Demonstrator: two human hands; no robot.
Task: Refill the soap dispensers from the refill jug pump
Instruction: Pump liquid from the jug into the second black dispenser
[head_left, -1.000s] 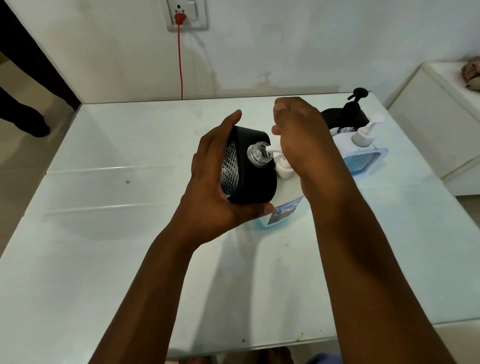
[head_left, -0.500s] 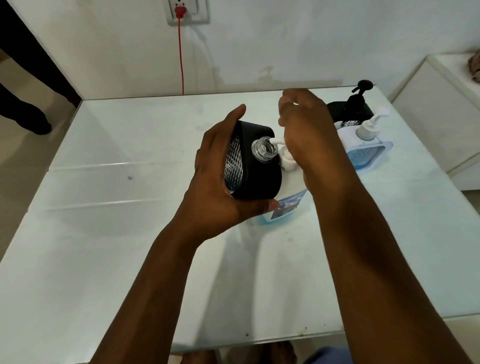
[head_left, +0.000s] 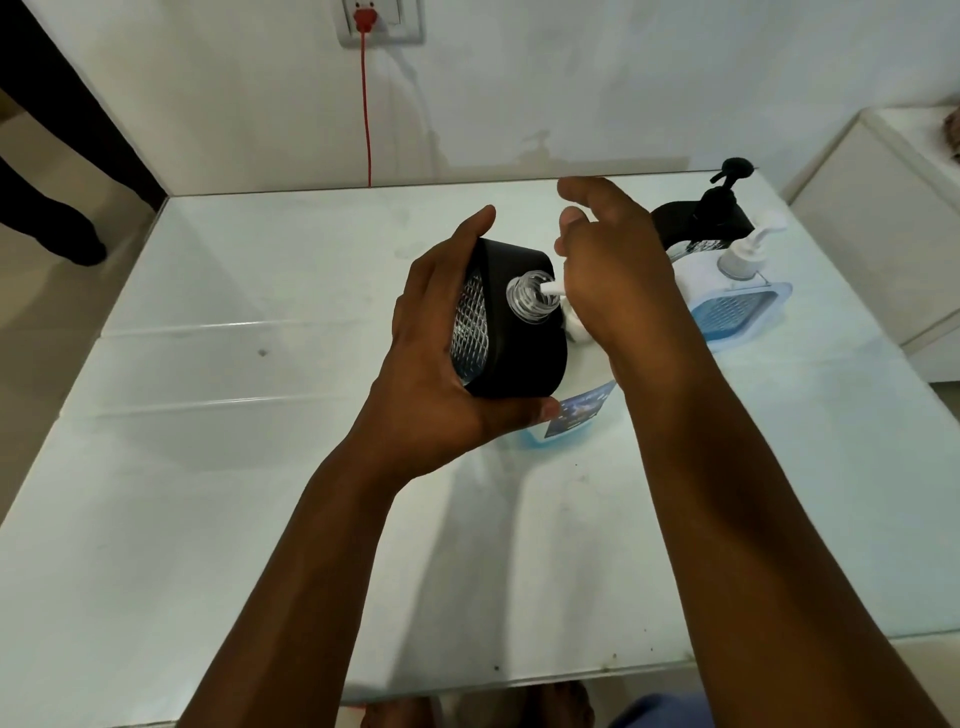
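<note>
My left hand grips a black soap dispenser with a clear ribbed side, tilted with its open clear neck toward the jug's white pump spout. The spout tip sits at the neck's mouth. My right hand rests on top of the refill jug pump, fingers loosely curved over it, hiding the pump head. The refill jug with blue liquid and a label stands on the table, mostly hidden behind the dispenser and my hands.
At the right rear of the white glass table stand a black pump dispenser and a white-and-blue one. A red cord hangs from a wall socket. A white cabinet stands at the right.
The view shifted slightly. My right hand's fingers have lifted and spread a little over the pump. The dispenser stays held at the spout.
</note>
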